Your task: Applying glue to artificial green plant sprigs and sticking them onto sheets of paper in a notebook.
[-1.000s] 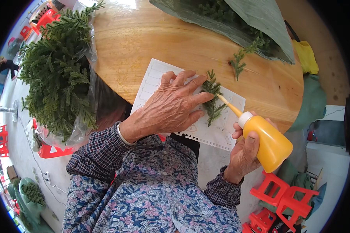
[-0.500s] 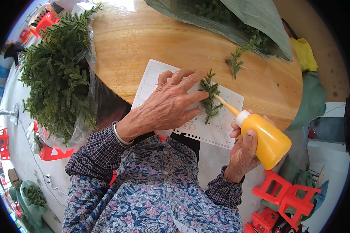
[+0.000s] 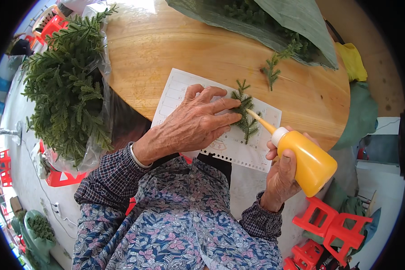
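A small green artificial pine sprig lies on a white printed sheet with a row of punched holes along its near edge. My left hand reaches across the sheet, fingers stretched out and apart. Its fingertips touch the left side of the sprig. In my right hand is a yellow squeeze bottle with a white collar and a long tapered nozzle. The bottle is tilted, and its nozzle tip is at the sprig's middle from the right. Whether anything comes out of the tip cannot be made out.
Another sprig lies on the wooden table, beside a green bag of greenery. At the left, a clear plastic bag holds a big bundle of pine branches. Red stools stand on the floor at the lower right.
The sprig has turned slightly, its lower end swinging to the right. My left fingers have shifted a little on it. The bottle stays almost where it was.
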`<move>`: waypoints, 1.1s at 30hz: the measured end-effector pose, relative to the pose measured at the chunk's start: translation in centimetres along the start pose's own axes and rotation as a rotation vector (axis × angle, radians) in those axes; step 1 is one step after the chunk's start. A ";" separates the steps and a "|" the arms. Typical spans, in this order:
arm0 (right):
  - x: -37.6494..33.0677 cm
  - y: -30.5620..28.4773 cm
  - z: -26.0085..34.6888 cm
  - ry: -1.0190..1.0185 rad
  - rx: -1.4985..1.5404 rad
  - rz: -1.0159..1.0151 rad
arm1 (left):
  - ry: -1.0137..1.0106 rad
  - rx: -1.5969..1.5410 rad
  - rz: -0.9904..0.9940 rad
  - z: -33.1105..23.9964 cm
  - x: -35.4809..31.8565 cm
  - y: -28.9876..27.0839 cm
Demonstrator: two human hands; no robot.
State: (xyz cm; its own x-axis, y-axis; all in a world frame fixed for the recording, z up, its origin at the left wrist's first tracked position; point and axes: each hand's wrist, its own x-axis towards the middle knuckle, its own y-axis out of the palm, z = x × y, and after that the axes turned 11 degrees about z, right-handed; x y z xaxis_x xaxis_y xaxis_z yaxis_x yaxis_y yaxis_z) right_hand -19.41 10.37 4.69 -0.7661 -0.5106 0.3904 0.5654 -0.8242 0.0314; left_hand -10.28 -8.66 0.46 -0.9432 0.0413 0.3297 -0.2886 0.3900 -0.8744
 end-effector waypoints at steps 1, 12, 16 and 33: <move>0.0 -0.1 0.0 -0.005 -0.005 -0.002 | 0.008 0.010 -0.019 0.0 0.1 0.0; -0.1 -0.4 0.2 -0.036 -0.009 -0.033 | 0.030 0.038 -0.075 -0.1 0.2 0.0; -0.2 -0.4 0.5 -0.001 0.016 -0.022 | 0.023 0.026 -0.056 -0.1 0.2 -0.1; -0.4 -1.2 0.5 -0.054 -0.056 0.040 | -0.014 0.004 0.000 -0.3 0.1 -0.2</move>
State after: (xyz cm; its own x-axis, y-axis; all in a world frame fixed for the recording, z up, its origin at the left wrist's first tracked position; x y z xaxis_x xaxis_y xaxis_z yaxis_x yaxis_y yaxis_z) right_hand -19.62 11.65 4.99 -0.7246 -0.5306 0.4398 0.5760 -0.8166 -0.0362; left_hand -10.23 -8.51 0.79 -0.9453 0.0279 0.3251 -0.2897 0.3866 -0.8756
